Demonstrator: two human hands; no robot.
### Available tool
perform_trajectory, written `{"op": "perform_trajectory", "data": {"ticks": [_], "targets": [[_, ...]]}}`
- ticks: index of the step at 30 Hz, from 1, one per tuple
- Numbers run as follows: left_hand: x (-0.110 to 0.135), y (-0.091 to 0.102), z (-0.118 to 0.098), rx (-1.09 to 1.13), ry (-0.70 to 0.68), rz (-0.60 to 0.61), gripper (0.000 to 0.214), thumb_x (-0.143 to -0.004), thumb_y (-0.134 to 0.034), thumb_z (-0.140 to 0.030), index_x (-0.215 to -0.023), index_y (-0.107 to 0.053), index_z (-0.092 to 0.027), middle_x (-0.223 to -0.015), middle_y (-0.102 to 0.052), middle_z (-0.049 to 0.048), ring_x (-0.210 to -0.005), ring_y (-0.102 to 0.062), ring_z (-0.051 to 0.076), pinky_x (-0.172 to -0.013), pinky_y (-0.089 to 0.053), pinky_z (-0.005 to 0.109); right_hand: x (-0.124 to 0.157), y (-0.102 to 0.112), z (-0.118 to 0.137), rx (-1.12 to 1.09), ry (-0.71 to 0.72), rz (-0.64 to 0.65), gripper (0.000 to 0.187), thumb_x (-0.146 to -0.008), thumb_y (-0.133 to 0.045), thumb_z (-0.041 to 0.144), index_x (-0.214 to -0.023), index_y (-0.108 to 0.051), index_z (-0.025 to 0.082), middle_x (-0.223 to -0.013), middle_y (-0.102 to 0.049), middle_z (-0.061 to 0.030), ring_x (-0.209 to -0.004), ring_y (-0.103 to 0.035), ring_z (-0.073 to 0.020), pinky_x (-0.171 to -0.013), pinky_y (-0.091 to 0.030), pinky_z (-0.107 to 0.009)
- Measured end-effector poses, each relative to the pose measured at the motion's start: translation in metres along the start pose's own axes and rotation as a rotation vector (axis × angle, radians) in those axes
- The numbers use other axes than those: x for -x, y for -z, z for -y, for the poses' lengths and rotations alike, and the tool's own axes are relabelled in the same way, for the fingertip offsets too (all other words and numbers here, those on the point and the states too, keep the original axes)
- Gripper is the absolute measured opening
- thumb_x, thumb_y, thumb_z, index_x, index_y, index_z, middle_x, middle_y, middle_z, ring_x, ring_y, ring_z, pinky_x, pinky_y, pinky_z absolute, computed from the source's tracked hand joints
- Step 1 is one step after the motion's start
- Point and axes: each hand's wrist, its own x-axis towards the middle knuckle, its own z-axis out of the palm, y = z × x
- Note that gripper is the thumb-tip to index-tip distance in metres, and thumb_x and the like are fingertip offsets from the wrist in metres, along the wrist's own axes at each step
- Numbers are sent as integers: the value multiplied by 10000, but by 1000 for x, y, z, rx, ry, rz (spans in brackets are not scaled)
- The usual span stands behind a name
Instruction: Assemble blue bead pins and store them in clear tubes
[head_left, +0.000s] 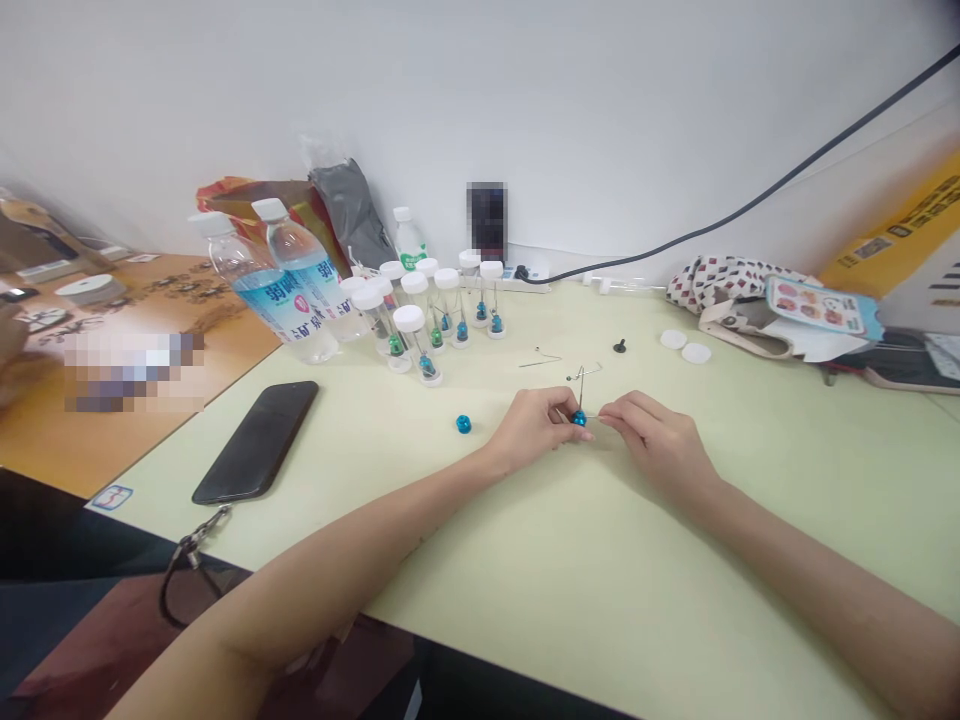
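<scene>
The left hand and right hand are at centre right of the frame, just above a pale green desk. The left fingertips are closed in a firm pinch on a blue metal bead. The right fingertips are also closed, meeting the bead from the opposite side and holding a thin metal wire. A fine upright length of wire stands above the bead; its exact joint with the bead cannot be determined.

A second blue bead lies loose left of the hands. Two bent wires lie just beyond them, with a small black part to the right. Two white caps lie further right.

At upper centre, capped clear tubes stand in a cluster, each containing a wire and a coloured bead. Two water bottles stand left of the cluster. A black smartphone lies face down at left on the desk.
</scene>
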Motion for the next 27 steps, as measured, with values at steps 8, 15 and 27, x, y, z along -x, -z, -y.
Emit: {"op": "perform_trajectory", "data": {"ticks": [8,15,27], "targets": [[-3,1,3,76,56,-21,258,-652,-682,-347,-716,-533,-146,-621,-557,-9,-528,-512,88,-451,-432,200,2,-1,4,-20,-19,139,234,-899,-345,254,-961,-570,259,-857,-582,-41,-629,-534,-154,-531,-426,-260],[-4,1,5,80,56,-48,249,-653,-677,-340,-726,-542,-144,-667,-567,0,-565,-518,90,-432,-450,186,2,-2,5,-56,-69,247,185,-903,-338,262,-930,-521,265,-858,-553,-27,-625,-530,-153,-538,-462,-261],[-3,1,2,51,40,-53,231,-681,-650,-332,-777,-558,-143,-688,-561,11,-609,-538,107,-424,-455,179,-4,3,8,-158,-173,135,130,-907,-422,237,-934,-548,222,-856,-633,-29,-702,-588,-151,-612,-437,-262]]}}
